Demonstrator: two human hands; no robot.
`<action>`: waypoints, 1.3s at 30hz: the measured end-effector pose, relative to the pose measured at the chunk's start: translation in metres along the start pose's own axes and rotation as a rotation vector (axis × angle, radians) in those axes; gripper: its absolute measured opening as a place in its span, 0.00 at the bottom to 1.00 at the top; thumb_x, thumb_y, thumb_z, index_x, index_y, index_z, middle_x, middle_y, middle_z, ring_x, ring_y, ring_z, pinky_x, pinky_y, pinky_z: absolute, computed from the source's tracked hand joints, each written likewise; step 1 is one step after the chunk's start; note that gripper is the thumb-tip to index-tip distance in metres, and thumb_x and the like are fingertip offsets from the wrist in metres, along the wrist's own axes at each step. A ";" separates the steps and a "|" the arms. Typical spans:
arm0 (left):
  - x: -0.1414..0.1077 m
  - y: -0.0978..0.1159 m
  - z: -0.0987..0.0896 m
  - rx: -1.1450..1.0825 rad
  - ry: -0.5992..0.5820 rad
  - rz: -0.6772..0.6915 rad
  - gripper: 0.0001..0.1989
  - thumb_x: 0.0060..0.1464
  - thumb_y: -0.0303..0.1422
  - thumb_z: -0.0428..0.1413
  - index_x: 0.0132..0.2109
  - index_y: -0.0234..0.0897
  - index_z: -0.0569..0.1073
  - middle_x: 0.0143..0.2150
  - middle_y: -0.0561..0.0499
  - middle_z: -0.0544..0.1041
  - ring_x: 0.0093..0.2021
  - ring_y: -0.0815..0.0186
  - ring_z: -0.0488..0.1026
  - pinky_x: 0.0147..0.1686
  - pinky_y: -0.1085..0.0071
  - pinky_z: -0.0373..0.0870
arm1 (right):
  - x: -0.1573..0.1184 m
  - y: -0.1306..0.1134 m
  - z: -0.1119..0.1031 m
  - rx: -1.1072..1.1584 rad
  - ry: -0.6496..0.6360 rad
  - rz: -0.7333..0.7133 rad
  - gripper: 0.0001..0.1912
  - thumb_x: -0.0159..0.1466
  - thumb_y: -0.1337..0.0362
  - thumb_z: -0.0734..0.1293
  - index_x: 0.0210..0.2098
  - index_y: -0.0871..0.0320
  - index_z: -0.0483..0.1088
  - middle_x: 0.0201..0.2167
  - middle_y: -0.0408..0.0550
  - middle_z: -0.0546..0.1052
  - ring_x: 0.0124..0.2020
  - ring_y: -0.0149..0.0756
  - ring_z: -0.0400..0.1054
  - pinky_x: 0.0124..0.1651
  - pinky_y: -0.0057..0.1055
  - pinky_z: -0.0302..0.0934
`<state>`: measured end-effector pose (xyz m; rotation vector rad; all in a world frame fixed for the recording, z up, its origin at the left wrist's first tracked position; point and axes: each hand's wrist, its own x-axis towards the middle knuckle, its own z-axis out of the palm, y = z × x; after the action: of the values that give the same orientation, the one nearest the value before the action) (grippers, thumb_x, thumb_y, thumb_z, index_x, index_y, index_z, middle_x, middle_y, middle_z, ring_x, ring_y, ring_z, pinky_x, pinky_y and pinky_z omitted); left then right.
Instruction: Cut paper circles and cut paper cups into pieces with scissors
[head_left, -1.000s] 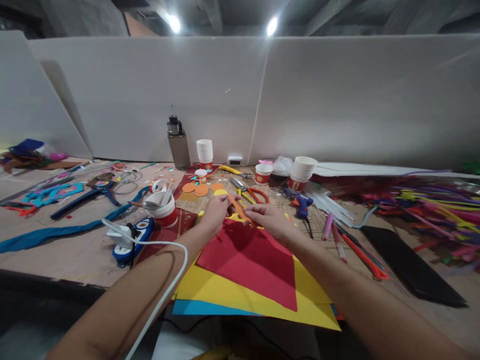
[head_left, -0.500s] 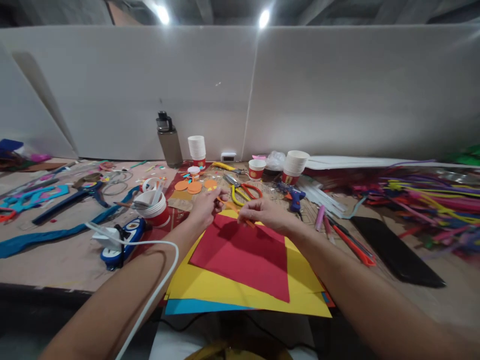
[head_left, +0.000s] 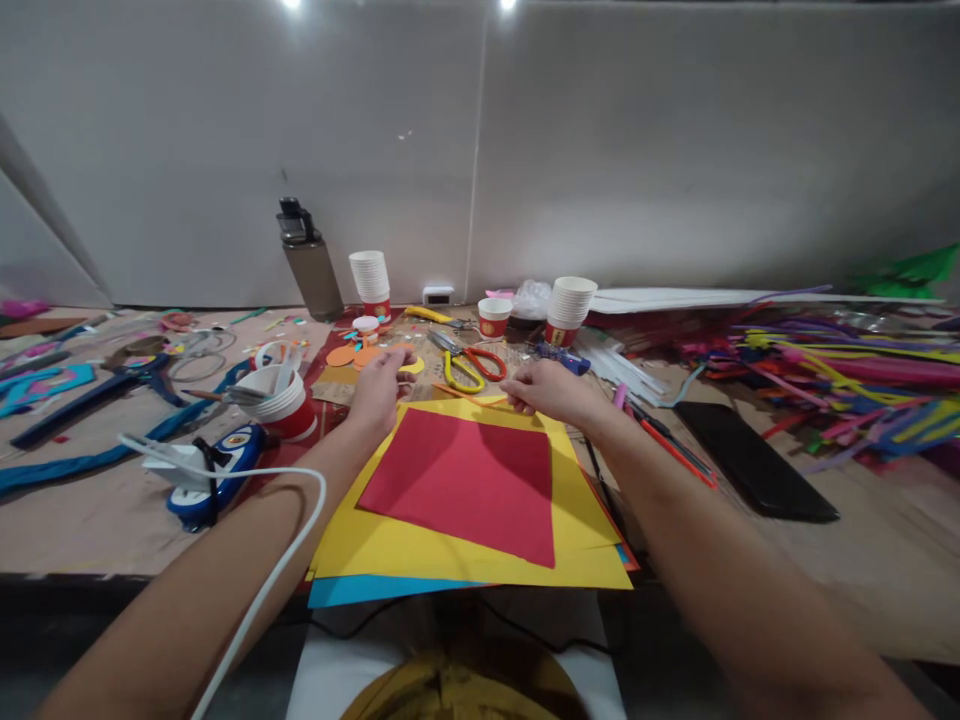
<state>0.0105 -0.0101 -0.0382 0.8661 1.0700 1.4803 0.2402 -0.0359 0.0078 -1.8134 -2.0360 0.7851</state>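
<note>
A red paper sheet (head_left: pixel 465 480) lies on top of larger yellow sheets (head_left: pixel 420 560), with a blue sheet (head_left: pixel 390 590) showing beneath the front edge. My right hand (head_left: pixel 551 390) is closed at the far right corner of the stack, its fingertips pinching the end of a thin orange paper strip (head_left: pixel 472 400). The strip reaches left across the back of the yellow sheet. My left hand (head_left: pixel 381 388) is by the far left corner, fingers loosely curled and apart, separated from the strip by a gap. Orange paper circles (head_left: pixel 342 356) and a yellow one (head_left: pixel 412 367) lie beside it.
Red-handled scissors (head_left: pixel 484 365) lie behind the sheets, near a blue glue gun (head_left: pixel 562 358) and stacked paper cups (head_left: pixel 571 305). Left are a power strip (head_left: pixel 225 470) with a white cable, cups holding tools (head_left: pixel 285 410), and a bottle (head_left: pixel 311 270). A black phone (head_left: pixel 754 460) lies right.
My hands have moved apart, left hand leftward and right hand rightward. The orange strip, earlier stretched between both hands, now stays with the right one. The view has tilted down.
</note>
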 end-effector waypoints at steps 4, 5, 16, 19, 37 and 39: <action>-0.002 0.000 0.001 0.122 -0.044 0.132 0.13 0.50 0.40 0.57 0.35 0.33 0.72 0.31 0.51 0.73 0.23 0.77 0.64 0.21 0.80 0.55 | 0.001 0.006 -0.003 0.017 -0.087 -0.056 0.18 0.62 0.55 0.64 0.21 0.59 0.71 0.22 0.47 0.77 0.23 0.30 0.69 0.26 0.26 0.58; -0.004 -0.001 0.002 0.161 -0.073 0.148 0.14 0.50 0.42 0.57 0.34 0.32 0.72 0.30 0.51 0.73 0.24 0.76 0.64 0.21 0.79 0.56 | 0.001 0.007 -0.005 0.065 -0.127 -0.075 0.18 0.62 0.53 0.64 0.23 0.59 0.72 0.23 0.47 0.77 0.23 0.30 0.69 0.27 0.26 0.59; -0.035 0.007 0.012 0.940 -0.438 0.494 0.13 0.57 0.38 0.51 0.32 0.34 0.75 0.32 0.49 0.77 0.33 0.68 0.70 0.35 0.72 0.62 | -0.015 0.004 -0.012 0.175 -0.664 -0.307 0.17 0.61 0.51 0.65 0.33 0.61 0.71 0.29 0.47 0.78 0.28 0.29 0.70 0.34 0.26 0.62; -0.038 0.003 0.013 1.172 -0.629 0.518 0.13 0.57 0.37 0.51 0.33 0.35 0.77 0.34 0.49 0.78 0.34 0.66 0.71 0.35 0.71 0.62 | -0.014 0.008 -0.012 0.016 -0.690 -0.232 0.17 0.60 0.50 0.65 0.35 0.60 0.70 0.29 0.47 0.78 0.27 0.30 0.71 0.35 0.27 0.63; -0.043 0.000 0.012 1.250 -0.965 0.557 0.12 0.53 0.38 0.56 0.42 0.36 0.76 0.39 0.47 0.77 0.37 0.65 0.71 0.36 0.71 0.64 | -0.011 0.014 -0.027 -0.200 -0.471 -0.131 0.18 0.62 0.50 0.62 0.34 0.60 0.72 0.28 0.49 0.79 0.20 0.27 0.65 0.23 0.24 0.57; -0.042 -0.001 0.012 1.222 -0.975 0.499 0.12 0.53 0.37 0.56 0.43 0.36 0.76 0.39 0.48 0.78 0.37 0.66 0.72 0.36 0.72 0.64 | -0.008 0.017 -0.026 -0.184 -0.432 -0.105 0.18 0.62 0.51 0.61 0.33 0.60 0.71 0.28 0.49 0.79 0.19 0.27 0.64 0.22 0.24 0.56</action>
<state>0.0288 -0.0492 -0.0341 2.5041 0.9177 0.3846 0.2698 -0.0380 0.0205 -1.7238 -2.5254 1.0642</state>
